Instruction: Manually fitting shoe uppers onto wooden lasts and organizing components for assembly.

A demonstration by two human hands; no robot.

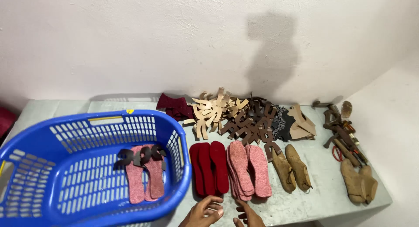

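Both hands sit at the near edge of the surface (305,205), side by side and almost touching, each holding nothing. The left hand (204,212) has its fingers loosely curled toward the palm; the right hand (248,216) is partly cut off by the frame, its fingers half open and pointing away from the person. Directly beyond them, toward the wall, lie the soles: the stack of red insoles (209,168) straight ahead of the left hand, and the stack of pink speckled insoles (248,170) straight ahead of the right hand, just beside each other. Both stacks run with their long axes from the near edge toward the far edge, heel ends closest to the fingers. Each hand is thus nearest its own stack, close but apart from it. To the left, the blue laundry basket (174,183) stands just beside the red stack, with a finished pair of pink sandals (144,172) inside. Farther back lie piles of tan and brown leather strap pieces (231,116), and to the right two wooden shoe lasts (291,168).
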